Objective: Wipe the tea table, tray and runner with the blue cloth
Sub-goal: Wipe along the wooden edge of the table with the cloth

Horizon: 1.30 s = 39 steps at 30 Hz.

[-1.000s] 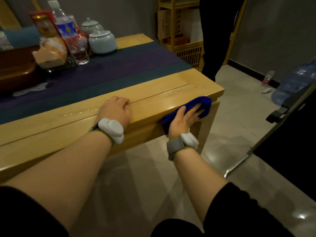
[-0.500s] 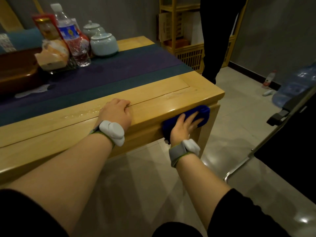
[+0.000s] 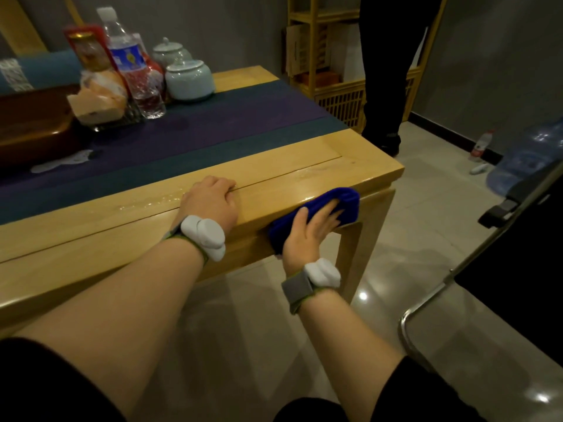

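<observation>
At centre right of the frame the right hand (image 3: 307, 231) presses the blue cloth (image 3: 330, 205) with straight, spread fingers against the table's (image 3: 91, 248) near edge, its long axis along that edge, while the left hand (image 3: 211, 201) rests palm-down left of it.

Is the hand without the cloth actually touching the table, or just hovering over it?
Touching. The head view shows the left hand resting palm-down on the table, fingers curled over the groove in its top, no gap visible beneath.
</observation>
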### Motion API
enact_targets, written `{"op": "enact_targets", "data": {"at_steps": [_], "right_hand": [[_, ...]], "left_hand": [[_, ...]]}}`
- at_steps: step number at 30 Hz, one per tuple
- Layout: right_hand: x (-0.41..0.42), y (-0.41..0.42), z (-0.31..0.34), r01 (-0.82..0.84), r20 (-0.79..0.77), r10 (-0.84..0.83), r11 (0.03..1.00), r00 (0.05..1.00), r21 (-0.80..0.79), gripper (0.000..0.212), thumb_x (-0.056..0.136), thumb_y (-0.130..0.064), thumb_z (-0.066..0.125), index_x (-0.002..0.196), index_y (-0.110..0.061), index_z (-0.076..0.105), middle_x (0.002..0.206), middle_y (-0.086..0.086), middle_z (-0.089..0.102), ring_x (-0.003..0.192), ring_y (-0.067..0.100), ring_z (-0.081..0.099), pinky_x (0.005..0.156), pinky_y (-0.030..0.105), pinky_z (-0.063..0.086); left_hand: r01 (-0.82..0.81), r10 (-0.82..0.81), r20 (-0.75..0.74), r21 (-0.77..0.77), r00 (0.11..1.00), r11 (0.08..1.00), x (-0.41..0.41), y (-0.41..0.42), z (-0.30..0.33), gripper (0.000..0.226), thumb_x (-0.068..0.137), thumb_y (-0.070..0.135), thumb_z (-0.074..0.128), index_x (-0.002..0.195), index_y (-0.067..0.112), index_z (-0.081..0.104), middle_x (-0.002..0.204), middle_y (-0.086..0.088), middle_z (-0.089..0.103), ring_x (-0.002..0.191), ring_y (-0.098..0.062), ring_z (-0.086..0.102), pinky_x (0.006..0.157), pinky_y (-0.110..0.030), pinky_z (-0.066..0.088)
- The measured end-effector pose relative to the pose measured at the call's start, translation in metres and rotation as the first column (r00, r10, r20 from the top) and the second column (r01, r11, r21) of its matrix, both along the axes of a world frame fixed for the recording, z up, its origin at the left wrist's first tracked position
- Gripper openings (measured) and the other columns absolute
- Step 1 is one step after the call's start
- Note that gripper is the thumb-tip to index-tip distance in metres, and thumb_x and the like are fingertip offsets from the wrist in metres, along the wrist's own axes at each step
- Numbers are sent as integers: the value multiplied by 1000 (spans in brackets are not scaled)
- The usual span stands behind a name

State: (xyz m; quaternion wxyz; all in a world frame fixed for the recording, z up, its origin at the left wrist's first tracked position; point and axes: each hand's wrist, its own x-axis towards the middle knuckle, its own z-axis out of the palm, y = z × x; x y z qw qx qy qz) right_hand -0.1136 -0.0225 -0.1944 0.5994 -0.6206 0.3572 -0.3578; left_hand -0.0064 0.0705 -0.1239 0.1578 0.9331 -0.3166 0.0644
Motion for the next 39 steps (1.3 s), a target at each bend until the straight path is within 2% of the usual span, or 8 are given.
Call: {"op": "enact_targets", "data": {"at_steps": [11, 15, 18, 21, 24, 27, 30, 39], "right_hand": [[-5, -54, 2, 213, -45, -219, 972, 975, -102, 58, 103, -32, 26, 150, -27, -7, 158, 3, -14, 144, 26, -12, 116, 43, -3], [-10, -10, -9, 30, -54, -53, 932, 997, -361, 65, 101, -30, 34, 143, -41, -14, 149, -13, -32, 145, 24, -14, 117, 38, 7], [-16, -4, -13, -72, -111, 17, 854, 994, -515, 64, 100, -27, 38, 141, -44, -7, 143, -21, -36, 143, 19, -19, 117, 33, 1], [-21, -26, -6, -82, -215, -73, 770, 974, -633, 53, 100, -30, 37, 148, -34, 15, 156, -13, -12, 141, 18, -21, 116, 35, -4], [-13, -61, 13, -178, -390, -193, 655, 900, -735, 44, 99, -39, 29, 140, -26, 41, 153, -4, 28, 145, 22, 2, 117, 43, -1], [2, -95, 32, -339, -571, -279, 579, 772, -741, 45, 97, -42, 29, 138, -29, 44, 149, -3, 37, 142, 22, 22, 116, 46, 2], [9, -100, 40, -418, -661, -309, 577, 684, -702, 48, 96, -43, 28, 143, -32, 35, 152, -5, 31, 142, 21, 21, 116, 44, 5], [-10, -56, 46, -643, -690, -18, 345, 724, -684, 47, 98, -48, 24, 144, -36, 30, 153, -10, 28, 142, 16, 21, 115, 36, 10]], "left_hand": [[6, -6, 11, 8, 1000, 1000, 3, 0, -2, 37, 96, 23, 38, 129, 20, 52, 130, -2, 52, 116, -25, 48, 98, -36, 39], [4, -4, -4, 4, 1000, 1000, 3, 0, -2, 37, 96, 24, 37, 130, 21, 52, 130, -2, 52, 117, -24, 48, 100, -38, 40], [7, -7, -6, 4, 1000, 1000, 2, 0, -2, 37, 96, 25, 37, 129, 21, 52, 130, -2, 53, 116, -24, 48, 100, -37, 41], [6, -6, -8, -4, 1000, 1000, 3, 0, -2, 37, 96, 25, 37, 129, 21, 52, 129, -2, 53, 116, -23, 48, 99, -37, 41], [-1, 1, -10, -3, 1000, 1000, 2, 0, -3, 37, 96, 26, 37, 129, 21, 52, 130, -1, 53, 116, -24, 48, 100, -38, 40], [2, -2, -19, 8, 1000, 1000, 1, 1, -2, 37, 96, 26, 36, 130, 21, 52, 130, -1, 52, 116, -24, 48, 100, -38, 41], [8, -8, -18, 13, 1000, 1000, 1, 1, 0, 37, 97, 27, 36, 130, 21, 51, 130, -1, 52, 116, -24, 48, 100, -39, 41], [-23, 23, -37, 14, 999, 1000, -2, -1, 2, 37, 97, 27, 36, 131, 22, 50, 131, 0, 52, 118, -22, 47, 100, -38, 41]]}}
